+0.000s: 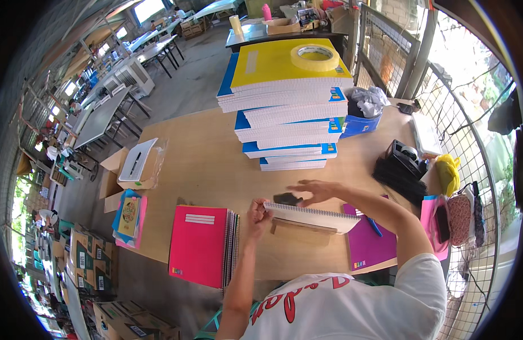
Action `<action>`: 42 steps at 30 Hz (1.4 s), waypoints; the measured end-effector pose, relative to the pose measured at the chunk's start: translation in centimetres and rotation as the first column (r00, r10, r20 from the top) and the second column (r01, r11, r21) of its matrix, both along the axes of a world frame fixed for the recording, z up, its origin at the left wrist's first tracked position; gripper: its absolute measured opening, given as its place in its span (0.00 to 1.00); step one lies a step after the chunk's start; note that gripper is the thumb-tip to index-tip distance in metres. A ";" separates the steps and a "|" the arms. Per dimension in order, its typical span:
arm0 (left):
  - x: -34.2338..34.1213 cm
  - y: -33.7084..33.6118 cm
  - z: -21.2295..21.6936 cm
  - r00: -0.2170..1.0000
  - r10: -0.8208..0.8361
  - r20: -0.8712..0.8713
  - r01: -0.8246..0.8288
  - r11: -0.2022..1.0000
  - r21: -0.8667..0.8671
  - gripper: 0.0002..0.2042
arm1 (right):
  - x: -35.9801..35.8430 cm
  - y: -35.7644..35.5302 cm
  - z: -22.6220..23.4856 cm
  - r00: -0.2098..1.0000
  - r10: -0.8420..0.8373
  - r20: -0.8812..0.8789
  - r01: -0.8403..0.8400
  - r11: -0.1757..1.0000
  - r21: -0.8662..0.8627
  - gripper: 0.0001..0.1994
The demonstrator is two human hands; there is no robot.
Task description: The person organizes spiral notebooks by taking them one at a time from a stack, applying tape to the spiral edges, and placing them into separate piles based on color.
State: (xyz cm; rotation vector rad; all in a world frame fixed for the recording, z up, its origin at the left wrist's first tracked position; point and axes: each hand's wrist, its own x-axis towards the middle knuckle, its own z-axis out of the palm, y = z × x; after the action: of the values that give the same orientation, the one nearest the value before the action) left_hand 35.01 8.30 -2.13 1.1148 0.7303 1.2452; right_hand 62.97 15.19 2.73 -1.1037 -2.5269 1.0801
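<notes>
A spiral-bound notebook (315, 218) stands on edge near the table's front, its coil along the top and white pages showing. Its left end is pinched in the fingers of my left hand (258, 220). My right hand (318, 191) hovers just beyond the coil, fingers stretched out to the left. A small dark object (288, 199) lies behind the notebook, below my right fingertips; its kind is unclear. On the right, partly behind my right forearm, a purple notebook (363, 246) carries a blue pen-like tool (375, 226). Left of my left hand sits a stack of pink spiral notebooks (199, 241).
A tall stack of notebooks (289, 107) rises at the back, topped by a tape roll (314, 55). At the right stand a black tape dispenser (407, 158), a blue box (360, 124) and a yellow bag (447, 169). An open carton (139, 164) is at the left edge.
</notes>
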 end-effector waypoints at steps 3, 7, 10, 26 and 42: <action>0.4 -0.7 0.7 0.996 -0.058 0.069 0.056 0.998 0.021 0.16 | 7.7 -4.9 -2.0 0.935 -0.353 -0.026 0.353 0.925 0.142 0.37; 1.5 -1.5 2.3 0.994 -0.003 0.105 -0.010 0.992 0.127 0.15 | 14.1 -17.9 -5.3 0.601 -0.736 0.311 0.584 0.670 0.459 0.35; 2.2 -1.3 2.9 0.995 -0.015 0.102 0.001 0.991 0.137 0.15 | 17.1 -22.6 -10.8 0.635 -0.764 0.114 0.559 0.556 0.615 0.29; 2.9 -0.8 2.7 0.990 0.094 0.106 -0.093 0.996 -0.019 0.12 | -6.9 -3.4 16.2 0.919 0.141 0.368 -0.394 0.296 0.870 0.08; 2.2 -0.3 2.2 0.989 0.060 0.138 -0.056 0.998 -0.034 0.08 | -9.7 -2.4 17.1 0.735 0.256 0.628 -0.673 0.162 0.722 0.04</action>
State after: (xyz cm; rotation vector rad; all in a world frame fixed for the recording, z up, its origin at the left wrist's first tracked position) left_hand 37.25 8.01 0.09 0.9774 0.6778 1.3428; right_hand 53.26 12.81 19.84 -0.0739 -3.0266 -0.7900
